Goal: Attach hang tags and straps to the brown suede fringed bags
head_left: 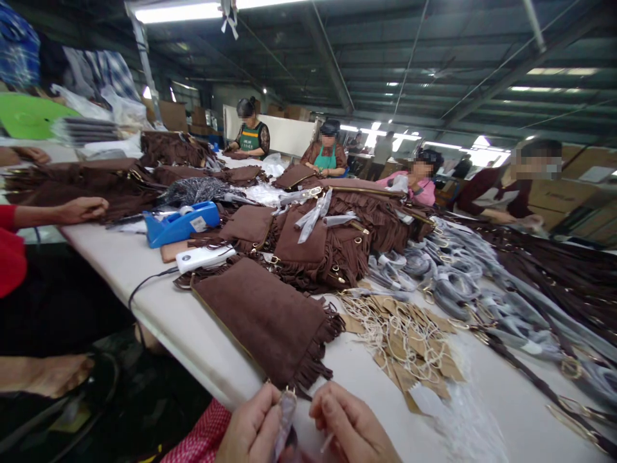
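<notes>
At the bottom of the head view, my left hand (253,427) is closed around a strap (286,418) wrapped in clear plastic, with gold clasps at its top end. My right hand (354,424) is just to the right, its fingers pinched together. A small pale bit shows under those fingers, too unclear to name. Right beyond both hands lies a brown fringed bag (260,321), flat on the table, its gold zipper edge toward the left and its fringe toward the right. The clasps are close to the bag's near corner; I cannot tell whether they are joined to it.
Brown paper tags (409,347) with white strings lie to the right, beside plastic-wrapped straps (463,289). More fringed bags (303,238) are piled beyond. A blue tape dispenser (183,222) and a corded white device (205,257) stand left. Several co-workers surround the table (159,308).
</notes>
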A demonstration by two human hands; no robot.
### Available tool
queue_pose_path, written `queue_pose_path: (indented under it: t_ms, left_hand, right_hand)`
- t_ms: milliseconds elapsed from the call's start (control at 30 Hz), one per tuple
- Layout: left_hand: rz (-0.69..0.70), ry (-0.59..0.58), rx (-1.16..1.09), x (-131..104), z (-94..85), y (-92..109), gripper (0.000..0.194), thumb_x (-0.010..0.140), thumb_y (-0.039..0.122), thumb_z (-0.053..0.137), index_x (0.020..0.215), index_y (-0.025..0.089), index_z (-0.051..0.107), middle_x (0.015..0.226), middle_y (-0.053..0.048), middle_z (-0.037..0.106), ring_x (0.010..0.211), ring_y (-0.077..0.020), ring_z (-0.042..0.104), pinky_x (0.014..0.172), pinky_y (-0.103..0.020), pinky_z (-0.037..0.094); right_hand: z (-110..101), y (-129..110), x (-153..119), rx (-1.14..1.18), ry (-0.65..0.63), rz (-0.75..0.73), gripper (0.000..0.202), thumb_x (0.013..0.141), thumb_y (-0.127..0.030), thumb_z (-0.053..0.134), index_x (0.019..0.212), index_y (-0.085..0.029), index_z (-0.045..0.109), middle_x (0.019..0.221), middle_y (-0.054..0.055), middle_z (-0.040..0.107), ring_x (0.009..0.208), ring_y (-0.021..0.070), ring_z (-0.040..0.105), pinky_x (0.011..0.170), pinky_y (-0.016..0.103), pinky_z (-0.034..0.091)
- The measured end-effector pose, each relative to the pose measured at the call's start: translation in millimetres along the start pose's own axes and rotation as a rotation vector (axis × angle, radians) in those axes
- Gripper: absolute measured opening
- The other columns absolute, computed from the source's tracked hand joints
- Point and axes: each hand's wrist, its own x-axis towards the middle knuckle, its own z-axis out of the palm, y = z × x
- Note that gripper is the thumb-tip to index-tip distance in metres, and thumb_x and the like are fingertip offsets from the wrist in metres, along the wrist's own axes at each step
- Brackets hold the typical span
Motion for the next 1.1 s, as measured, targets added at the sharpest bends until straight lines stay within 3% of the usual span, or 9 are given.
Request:
queue_pose_path:
  t_ms: [100,167,333,467,567,667,767,867,1100]
  left_hand:
    - [-0.052,-0.032,-0.083,1,0.5,3,0.056,0.088,0.070,0.047,0.089,0.016,0.063,0.077,-0.003,0.059,0.072,-0.0162,0.053,0.065,-0.024,0.042]
    - [-0.060,-0.044,-0.096,4,0.5,5,0.056,0.088,0.069,0.048,0.089,0.016,0.064,0.077,-0.003,0.060,0.071,-0.0156,0.053,0.065,-0.024,0.042]
    - [-0.085,-0.042,-0.099,9,1.3,-1,0.060,0.080,0.076,0.054,0.076,0.016,0.060,0.067,-0.001,0.059,0.061,-0.0135,0.050,0.056,-0.023,0.038]
    - [-0.128,-0.043,-0.140,7,4.2,-2,0.062,0.078,0.079,0.052,0.074,0.017,0.055,0.056,0.002,0.056,0.049,-0.0099,0.042,0.049,-0.021,0.030]
    - [-0.110,-0.025,-0.131,7,5.2,1,0.063,0.076,0.081,0.053,0.072,0.017,0.054,0.055,0.004,0.052,0.050,-0.0095,0.041,0.049,-0.021,0.030]
    - [-0.113,-0.025,-0.132,7,5.3,1,0.061,0.078,0.079,0.052,0.072,0.018,0.054,0.056,0.004,0.052,0.050,-0.0098,0.040,0.048,-0.021,0.030]
    - [-0.114,-0.015,-0.116,6,5.2,-2,0.056,0.082,0.074,0.052,0.073,0.019,0.055,0.057,0.003,0.053,0.049,-0.0097,0.040,0.046,-0.021,0.029]
    - [-0.087,0.004,-0.096,6,5.1,-6,0.056,0.083,0.073,0.050,0.071,0.019,0.054,0.056,0.003,0.054,0.048,-0.0095,0.040,0.045,-0.021,0.029]
    - [-0.090,-0.018,-0.107,8,4.5,-9,0.057,0.084,0.075,0.048,0.073,0.019,0.054,0.059,0.000,0.060,0.047,-0.0101,0.044,0.045,-0.021,0.031]
  right_hand:
    - [-19,-19,5,0.279,-0.150,0.097,0.050,0.087,-0.066,0.051,0.093,-0.019,0.066,0.080,0.001,0.063,0.052,0.0088,0.047,0.048,0.020,0.035]
    - [-22,-27,9,0.323,-0.169,0.107,0.040,0.084,-0.058,0.061,0.093,-0.019,0.067,0.081,0.001,0.062,0.057,0.0098,0.050,0.054,0.021,0.039]
    - [-14,-27,22,0.340,-0.071,0.069,0.029,0.079,-0.047,0.069,0.081,-0.019,0.066,0.065,-0.002,0.060,0.061,0.0129,0.055,0.061,0.024,0.044]
    - [-16,-22,26,0.380,-0.003,0.069,0.025,0.083,-0.044,0.068,0.084,-0.019,0.068,0.072,0.001,0.065,0.066,0.0140,0.059,0.066,0.025,0.047]
    - [-23,-20,25,0.217,0.016,0.028,0.025,0.089,-0.042,0.061,0.087,-0.019,0.070,0.073,0.002,0.067,0.069,0.0155,0.062,0.068,0.026,0.049]
    - [-28,-18,23,-0.063,0.008,-0.118,0.019,0.090,-0.033,0.058,0.090,-0.021,0.073,0.080,0.003,0.069,0.075,0.0171,0.064,0.071,0.027,0.050]
    - [-31,-19,21,-0.261,-0.071,-0.270,0.020,0.089,-0.021,0.056,0.098,-0.022,0.074,0.094,0.005,0.072,0.086,0.0187,0.067,0.078,0.028,0.052]
    - [-34,-14,21,-0.430,-0.143,-0.322,0.028,0.093,-0.016,0.049,0.107,-0.023,0.072,0.100,0.007,0.071,0.090,0.0185,0.067,0.078,0.026,0.052]
    - [-39,5,24,-0.854,-0.043,-0.458,0.033,0.094,-0.014,0.040,0.074,-0.020,0.066,0.078,0.005,0.064,0.073,0.0175,0.059,0.062,0.026,0.042]
